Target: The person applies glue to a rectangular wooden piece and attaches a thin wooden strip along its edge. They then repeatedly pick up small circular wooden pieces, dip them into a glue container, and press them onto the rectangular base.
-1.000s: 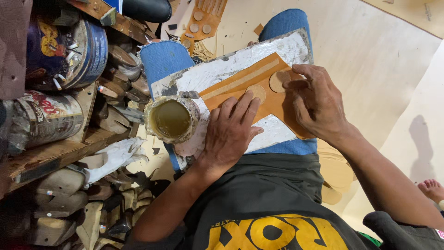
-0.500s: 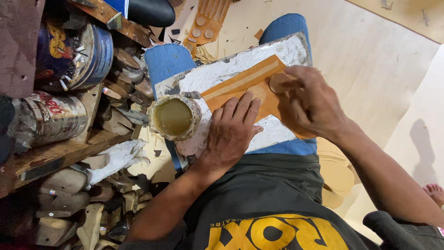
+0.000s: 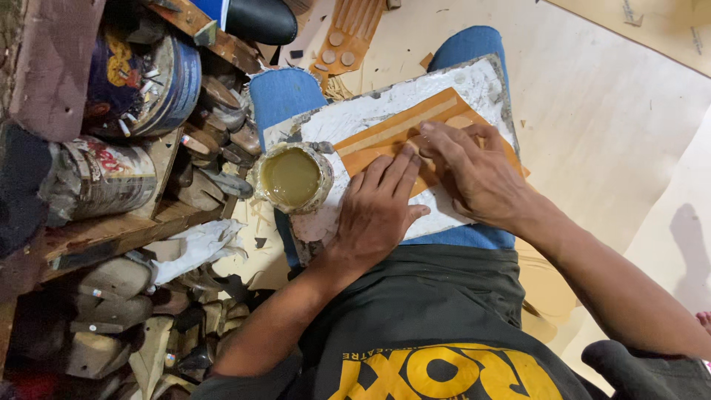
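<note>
A white, glue-stained board point(image 3: 385, 107) lies across my lap. On it rests an orange leather piece point(image 3: 392, 137) with a paler strip along it. My left hand point(image 3: 378, 211) lies flat on the near end of the leather, fingers spread. My right hand point(image 3: 474, 174) presses down on the far part of the leather, fingers together and covering that end. A round open tin of yellowish glue point(image 3: 291, 178) stands on the board's left corner, just left of my left hand.
Left of my knees a wooden shelf point(image 3: 111, 230) carries large dented tins point(image 3: 141, 74), and shoe lasts and soles point(image 3: 111, 296) are piled below it. Orange leather cut-outs point(image 3: 348, 37) lie on the plywood floor beyond the board. A black shoe point(image 3: 259, 18) sits at the top.
My right hand has slid left along the leather, from its far end toward my left hand. My left hand has stayed flat on the leather.
</note>
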